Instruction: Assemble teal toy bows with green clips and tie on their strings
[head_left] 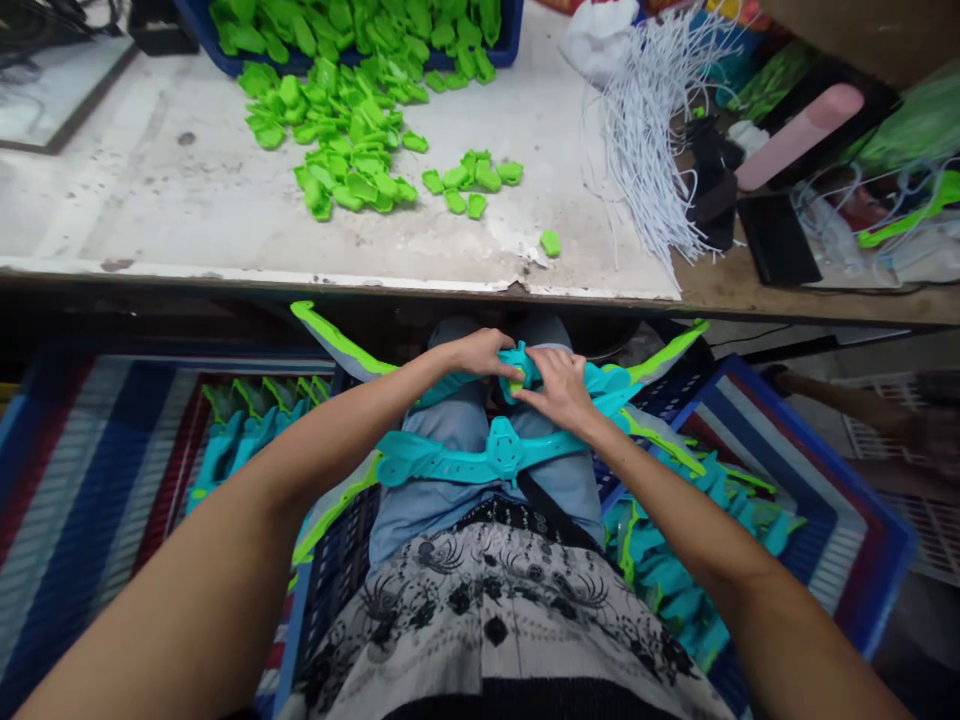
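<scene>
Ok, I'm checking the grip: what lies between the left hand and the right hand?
In the head view, a turquoise hub, with a small green part showing on it, lies between the left hand and right hand.

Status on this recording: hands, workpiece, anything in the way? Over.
Left hand, right hand: both gripping the farther turquoise piece at its middle. Nearer turquoise piece: across the lap, not visibly blocking either hand.

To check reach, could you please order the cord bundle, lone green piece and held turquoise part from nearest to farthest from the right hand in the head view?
1. Turquoise part: just left, held.
2. Green piece: ahead, on table.
3. Cord bundle: ahead, right.
</scene>
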